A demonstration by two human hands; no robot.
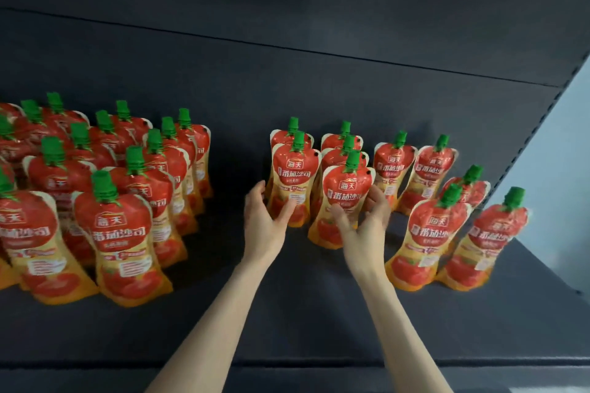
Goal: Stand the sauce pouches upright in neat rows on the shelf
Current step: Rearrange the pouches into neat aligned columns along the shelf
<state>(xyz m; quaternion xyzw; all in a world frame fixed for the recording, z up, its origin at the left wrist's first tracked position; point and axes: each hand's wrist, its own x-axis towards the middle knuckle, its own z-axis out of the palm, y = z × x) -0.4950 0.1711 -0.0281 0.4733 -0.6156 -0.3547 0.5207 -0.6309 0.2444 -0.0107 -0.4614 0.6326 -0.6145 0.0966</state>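
Near the middle of the dark grey shelf (303, 313), the person has each hand on one soft red-and-orange plastic sauce pouch with a green screw cap. The left hand (263, 220) grips the lower part of the left pouch (295, 172), with the thumb across the front and the fingers curled behind its edge. The right hand (367, 226) holds the right pouch (346, 191) the same way, thumb on the label and fingers round the far side. Each pouch heads a short file, with more pouches close behind it.

The main risk is letting go too soon. These pouches look floppy, narrow at the waist and heavy towards the cap. One released before its flared base sits flat would likely sag backward onto the file behind and topple it in turn.

A hard squeeze at the waist could buckle the film and leave the pouch leaning. The right pouch sits further forward than the left one, so the two fronts may end up uneven unless they are lined up.

Just beside the right forearm stands a loose group of pouches (424, 233), leaning at different angles. A careless sweep of that wrist on the way out could knock the nearest one over.

The big block of pouches (118, 233) on the left is well apart from the left hand and seems safe.
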